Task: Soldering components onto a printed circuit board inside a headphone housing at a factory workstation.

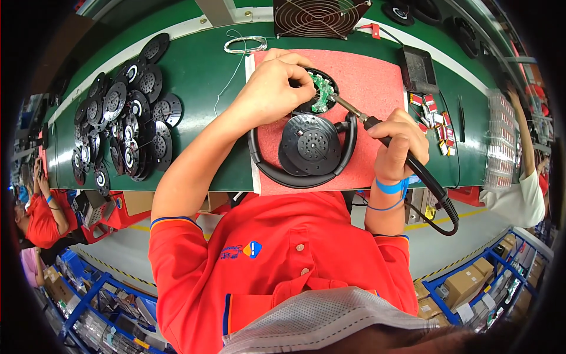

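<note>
A person in an orange polo shirt [277, 253] solders at a green worktop [200, 76].

On the red foam mat [377, 82], the black plastic headphone [306, 150] lies mid-mat; its far cup is open, not yet closed up. The left hand [274, 88] pinches the small green circuit board [321, 91] there; the right hand [401, 144] grips the black-handled soldering iron [377, 131], tip touching the board. Black round speaker plates [127, 121] crowd the worktop's left edge; the mat's right half has bare room.

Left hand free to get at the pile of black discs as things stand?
Probably not right away: the left hand is pinching the green board under the soldering iron. The discs lie unobstructed on the belt further left.
</note>
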A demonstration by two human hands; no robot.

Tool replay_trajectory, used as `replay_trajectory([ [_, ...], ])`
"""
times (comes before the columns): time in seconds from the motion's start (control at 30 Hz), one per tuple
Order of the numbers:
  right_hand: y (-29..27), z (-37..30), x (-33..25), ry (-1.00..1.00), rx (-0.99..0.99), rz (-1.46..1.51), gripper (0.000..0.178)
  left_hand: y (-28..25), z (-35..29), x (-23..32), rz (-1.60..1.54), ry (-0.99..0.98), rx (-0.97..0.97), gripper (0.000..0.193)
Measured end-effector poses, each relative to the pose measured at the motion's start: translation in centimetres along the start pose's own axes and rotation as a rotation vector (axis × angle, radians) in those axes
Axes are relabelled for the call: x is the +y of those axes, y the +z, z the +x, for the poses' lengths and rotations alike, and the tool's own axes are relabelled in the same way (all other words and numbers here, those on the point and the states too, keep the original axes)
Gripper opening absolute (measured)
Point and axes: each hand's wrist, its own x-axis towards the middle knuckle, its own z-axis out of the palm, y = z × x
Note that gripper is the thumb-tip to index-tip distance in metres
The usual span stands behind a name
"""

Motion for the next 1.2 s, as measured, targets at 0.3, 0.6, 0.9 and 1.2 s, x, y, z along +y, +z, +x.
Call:
replay_trajectory([
  [0.3, 0.34, 0.03, 0.29, 0.012, -0.008, 0.007, 0.052, 0.49, 0.0, 0.28, 0.066, 0.002, 0.032, 0.008],
  [0.6, 0.62, 0.06, 0.6, -0.001, -0.048, 0.001, 0.046, 0.47, -0.03, 0.43, 0.08, 0.006, 0.036, 0.008],
  [0.9, 0.85, 0.28, 0.69, -0.005, -0.081, 0.004, 0.04, 0.43, -0.1, 0.53, 0.076, -0.001, 0.041, 0.008],
  [1.2, 0.85, 0.32, 0.86, -0.006, -0.107, 0.006, 0.037, 0.53, -0.07, 0.39, 0.083, 0.022, 0.055, 0.008],
])
